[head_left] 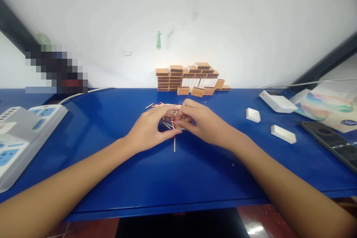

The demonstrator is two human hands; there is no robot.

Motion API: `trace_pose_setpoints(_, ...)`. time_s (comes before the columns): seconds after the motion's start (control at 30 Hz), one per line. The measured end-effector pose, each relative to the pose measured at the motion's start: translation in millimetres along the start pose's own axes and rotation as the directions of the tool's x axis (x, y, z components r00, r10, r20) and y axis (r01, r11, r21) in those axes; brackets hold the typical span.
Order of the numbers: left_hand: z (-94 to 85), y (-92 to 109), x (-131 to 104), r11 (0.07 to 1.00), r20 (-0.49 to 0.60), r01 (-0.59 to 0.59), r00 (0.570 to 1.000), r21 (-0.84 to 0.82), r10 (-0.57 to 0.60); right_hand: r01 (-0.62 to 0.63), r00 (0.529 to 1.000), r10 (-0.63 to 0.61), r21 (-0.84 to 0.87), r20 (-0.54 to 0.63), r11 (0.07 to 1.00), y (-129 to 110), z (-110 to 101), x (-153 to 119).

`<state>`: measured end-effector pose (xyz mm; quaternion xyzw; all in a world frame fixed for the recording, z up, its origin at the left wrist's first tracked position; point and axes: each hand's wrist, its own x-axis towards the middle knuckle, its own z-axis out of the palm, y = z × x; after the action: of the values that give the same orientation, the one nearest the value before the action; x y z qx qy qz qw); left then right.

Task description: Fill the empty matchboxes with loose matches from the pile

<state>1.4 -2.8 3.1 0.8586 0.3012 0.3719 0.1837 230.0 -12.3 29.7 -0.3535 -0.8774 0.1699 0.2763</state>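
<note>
Matches (pixel 174 145) lie at the middle of one blue table (pixel 139 186), around and under two bare hands; one stands apart on the near side, one sticks out at the far left of the pile, and the rest overlap too much to count. The left hand (pixel 149 128) curves its fingers over the matches, its one thumb set apart from them on the near side; whether it grips anything cannot be told. The right hand (pixel 205 122) has thumb and forefinger drawn close together over the pile, just beside the left fingertips, but what sits between them is hidden.

Beyond the hands, against one white wall (pixel 106 26), stand stacked matchboxes (pixel 176 68), brown and white, too many and too overlapped for a sure total. Two columns rise at the left, one box tops the right part, and three boxes stand on edge in front with orange faces showing.

To the right are two small white blocks (pixel 283 134), well apart from the hands, one white device (pixel 279 102) with a dark panel, one dark phone (pixel 331 143) and one pastel-printed packet (pixel 315 104). One power strip (pixel 52 122) lies at the left
</note>
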Motion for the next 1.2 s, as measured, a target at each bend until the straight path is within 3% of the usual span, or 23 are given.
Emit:
trace_pose_setpoints(0.3, 0.1, -3, 1, 0.998, -0.032, 0.036, 0.999, 0.046, -0.034, 0.002, 0.998, -0.009, -0.139, -0.055, 0.99, 8, -13, -3)
trace_pose_setpoints(0.43, -1.0, -3, 3, 0.99, -0.111, 0.089, 0.991, 0.113, -0.077, -0.033, 0.992, 0.025, -0.069, -0.12, 0.997, -1, -18, 0)
trace_pose_setpoints(0.57, -4.7, -8, 6, 0.972, -0.24, 0.178, 0.961, 0.155, -0.138, -0.125, 0.978, 0.112, 0.065, 0.174, 0.99, -15, -13, -3)
trace_pose_setpoints(0.63, -6.2, -10, 8, 0.962, -0.297, 0.225, 0.939, 0.154, -0.172, -0.206, 0.943, 0.201, -0.007, 0.264, 0.978, -24, -3, -5)
trace_pose_setpoints(0.77, -5.5, -10, 8, 0.966, -0.296, 0.211, 0.942, 0.149, -0.16, -0.229, 0.938, 0.277, -0.228, 0.208, 0.946, -39, 14, -11)
trace_pose_setpoints(0.87, -4.2, -9, 6, 0.975, -0.24, 0.177, 0.961, 0.135, -0.141, -0.212, 0.925, 0.258, -0.186, 0.279, 0.959, -39, 14, -14)
trace_pose_setpoints(1.03, -4.7, -11, 5, 0.977, -0.199, 0.137, 0.974, 0.162, -0.104, -0.184, 0.908, 0.201, -0.082, 0.369, 0.98, -25, -5, -14)
trace_pose_setpoints(1.1, -4.4, -11, 5, 0.978, -0.192, 0.135, 0.976, 0.162, -0.103, -0.181, 0.939, 0.186, -0.047, 0.289, 0.982, -20, -13, -11)
trace_pose_setpoints(1.2, -2.5, -7, 4, 0.983, -0.159, 0.109, 0.984, 0.148, -0.085, -0.127, 0.992, 0.126, -0.069, -0.02, 0.989, -14, -18, -6)
